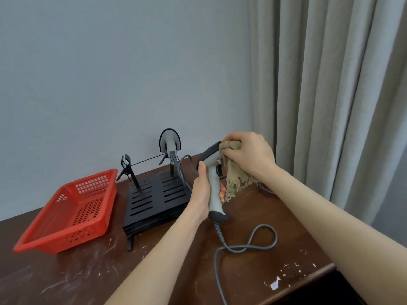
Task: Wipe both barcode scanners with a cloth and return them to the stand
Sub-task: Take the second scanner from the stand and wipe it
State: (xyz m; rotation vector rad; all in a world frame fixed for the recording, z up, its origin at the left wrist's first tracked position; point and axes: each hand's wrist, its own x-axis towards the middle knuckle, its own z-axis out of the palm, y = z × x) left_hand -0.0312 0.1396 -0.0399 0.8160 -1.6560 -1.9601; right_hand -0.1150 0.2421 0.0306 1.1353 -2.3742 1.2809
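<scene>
Our left hand [201,190] is wrapped around the handle of the scanner [213,172], held upright. Our right hand [246,155] clutches the cloth [233,172], pressing it on the scanner's head, above the left grip.

1. A plain, pale grey-blue painted wall [110,73] is filling the back of the view, lit evenly and softly.
2. Heavy beige fabric curtains [330,84] are hanging in long vertical folds along the right side.
3. A dark brown wooden table [88,278], scratched and flecked with white chipped spots, is standing against the wall, its right edge falling off into shadow.
</scene>
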